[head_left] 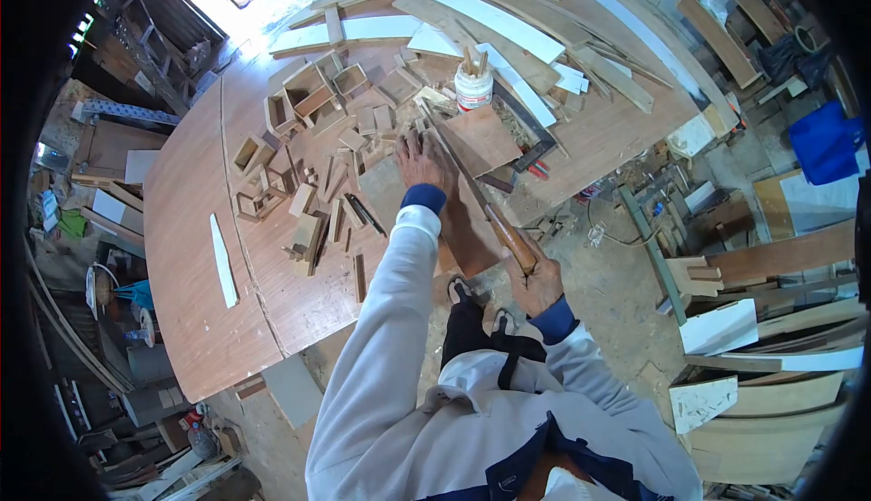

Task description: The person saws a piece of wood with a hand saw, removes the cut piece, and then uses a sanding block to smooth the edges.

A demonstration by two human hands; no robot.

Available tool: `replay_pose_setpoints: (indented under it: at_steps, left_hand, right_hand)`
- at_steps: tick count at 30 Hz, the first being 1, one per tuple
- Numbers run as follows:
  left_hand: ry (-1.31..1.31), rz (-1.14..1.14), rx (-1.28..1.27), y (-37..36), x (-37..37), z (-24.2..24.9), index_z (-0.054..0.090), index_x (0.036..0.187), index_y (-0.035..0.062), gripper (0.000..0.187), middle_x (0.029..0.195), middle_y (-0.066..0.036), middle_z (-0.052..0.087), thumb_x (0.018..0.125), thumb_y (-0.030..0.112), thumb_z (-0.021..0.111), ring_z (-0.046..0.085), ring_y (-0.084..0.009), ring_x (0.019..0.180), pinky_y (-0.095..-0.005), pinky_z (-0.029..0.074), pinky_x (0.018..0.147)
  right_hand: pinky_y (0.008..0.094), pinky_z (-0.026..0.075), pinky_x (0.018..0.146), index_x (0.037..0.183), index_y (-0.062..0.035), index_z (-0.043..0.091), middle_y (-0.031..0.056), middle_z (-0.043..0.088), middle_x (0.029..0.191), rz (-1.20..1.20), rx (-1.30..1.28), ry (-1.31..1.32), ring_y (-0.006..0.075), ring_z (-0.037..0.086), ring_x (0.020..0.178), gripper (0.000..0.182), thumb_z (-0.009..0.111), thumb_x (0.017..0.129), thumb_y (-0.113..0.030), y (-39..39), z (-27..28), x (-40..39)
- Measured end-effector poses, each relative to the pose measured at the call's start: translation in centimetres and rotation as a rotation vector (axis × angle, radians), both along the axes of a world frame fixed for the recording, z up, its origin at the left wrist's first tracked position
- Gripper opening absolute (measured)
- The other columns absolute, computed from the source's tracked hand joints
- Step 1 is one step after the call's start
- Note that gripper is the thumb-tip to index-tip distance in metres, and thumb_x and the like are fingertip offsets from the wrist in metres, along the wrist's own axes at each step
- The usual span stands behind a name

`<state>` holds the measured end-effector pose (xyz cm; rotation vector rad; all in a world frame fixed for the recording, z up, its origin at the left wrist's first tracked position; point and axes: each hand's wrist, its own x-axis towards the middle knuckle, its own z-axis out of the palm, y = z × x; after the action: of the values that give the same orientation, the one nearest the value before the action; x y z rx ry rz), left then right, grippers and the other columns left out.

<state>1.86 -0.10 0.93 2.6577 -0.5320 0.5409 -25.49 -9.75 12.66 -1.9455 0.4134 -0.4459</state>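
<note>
My right hand [539, 285] is wrapped around the wooden handle [511, 240] of a handsaw. Its long thin blade [458, 158] runs up and left, close beside my left hand [420, 161]. That hand lies with its fingers stretched out, pressing down on wood at the near side of the table. A brown board [470, 245] is under the saw at the table's edge. Small wood blocks [374, 120] lie just beyond my left fingers. Where the blade meets the wood is too small to make out.
On the big wooden table [186, 265] are small open wooden boxes [308, 93], a white jar [474, 93] holding sticks, long white-faced strips [499, 25] and a white strip [222, 261]. Stacked boards [780, 320] stand at right. A blue plastic piece [824, 141] is farther right.
</note>
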Motion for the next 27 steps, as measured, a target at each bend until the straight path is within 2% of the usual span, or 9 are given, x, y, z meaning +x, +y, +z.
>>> replay_pose_setpoints:
  at_steps: [3,10,12,13,16,23,25,26,27]
  left_hand:
    - [0.124,0.071,0.053,-0.4,-0.3,0.2,0.051,0.134,0.0139,0.049,0.148,-0.01,0.034,0.086,0.026,0.049,0.023,-0.0367,0.139,-0.0548,0.02,0.111]
    - [0.164,0.108,0.049,-0.7,-1.1,0.5,0.043,0.141,0.017,0.052,0.153,-0.003,0.029,0.091,0.033,0.046,0.018,-0.0323,0.143,-0.0565,0.017,0.112]
    - [0.207,0.111,0.086,-0.6,-1.0,1.3,0.045,0.139,0.0159,0.049,0.152,-0.003,0.031,0.093,0.033,0.044,0.019,-0.0324,0.142,-0.0553,0.018,0.112]
    - [0.213,0.115,0.087,-0.5,-1.0,1.0,0.045,0.139,0.0159,0.049,0.152,-0.003,0.031,0.093,0.033,0.044,0.019,-0.0324,0.142,-0.0553,0.018,0.112]
    - [0.15,0.089,0.046,-0.4,-0.7,0.2,0.048,0.137,0.0144,0.047,0.151,-0.004,0.032,0.092,0.029,0.046,0.02,-0.0336,0.141,-0.0537,0.02,0.111]
    - [0.108,0.025,0.029,0.0,-1.0,0.1,0.052,0.133,0.0126,0.046,0.147,-0.007,0.036,0.089,0.025,0.049,0.024,-0.0369,0.139,-0.0526,0.023,0.111]
    - [0.082,0.024,0.037,-0.2,-0.6,0.5,0.052,0.133,0.0126,0.046,0.147,-0.007,0.037,0.088,0.025,0.05,0.025,-0.0369,0.138,-0.0526,0.023,0.111]
    - [0.084,0.038,0.012,-0.4,-0.3,0.4,0.052,0.133,0.0126,0.047,0.146,-0.007,0.037,0.088,0.024,0.05,0.025,-0.037,0.138,-0.0528,0.023,0.11]
    - [0.097,0.054,-0.016,-0.5,-0.5,0.0,0.052,0.133,0.0127,0.047,0.146,-0.007,0.038,0.087,0.023,0.05,0.025,-0.037,0.138,-0.0529,0.023,0.11]
  right_hand:
    - [0.0357,0.054,0.066,0.128,-0.0032,0.052,0.0235,0.066,0.082,0.009,-0.003,0.033,0.0361,0.068,0.083,0.047,0.064,0.087,-0.023,-0.4,-0.3,-0.1]
    - [0.0359,0.054,0.069,0.131,-0.004,0.049,0.0235,0.066,0.085,0.045,0.044,0.002,0.0322,0.069,0.086,0.048,0.062,0.088,-0.021,-0.9,-2.3,-1.5]
    - [0.0345,0.053,0.073,0.133,-0.0049,0.048,0.0218,0.067,0.092,0.078,0.038,0.202,0.0311,0.069,0.089,0.048,0.061,0.088,-0.018,-1.1,-1.7,-3.5]
    - [0.0345,0.053,0.073,0.133,-0.0049,0.048,0.0218,0.067,0.092,0.082,0.039,0.207,0.0311,0.069,0.089,0.048,0.061,0.088,-0.018,-1.1,-0.8,-4.4]
    - [0.0355,0.055,0.074,0.132,-0.0048,0.048,0.02,0.066,0.102,0.077,0.016,0.04,0.0374,0.068,0.086,0.049,0.061,0.086,-0.017,-1.0,0.0,-6.0]
    - [0.0379,0.054,0.069,0.129,-0.004,0.051,0.0229,0.065,0.096,0.061,-0.041,0.093,0.0391,0.066,0.083,0.046,0.062,0.086,-0.018,-1.1,-0.2,-1.6]
    - [0.0388,0.054,0.068,0.128,-0.0041,0.051,0.0236,0.065,0.095,0.079,0.081,0.16,0.0394,0.066,0.082,0.046,0.062,0.087,-0.02,-0.9,-1.1,1.0]
    - [0.0386,0.054,0.067,0.13,-0.0049,0.049,0.0229,0.065,0.09,0.094,0.044,0.122,0.0384,0.067,0.08,0.048,0.061,0.087,-0.02,-0.9,-3.3,0.9]
    - [0.0386,0.054,0.067,0.13,-0.0049,0.049,0.0229,0.065,0.09,0.091,0.043,0.127,0.0384,0.067,0.08,0.048,0.061,0.087,-0.02,-1.0,-2.6,-1.2]
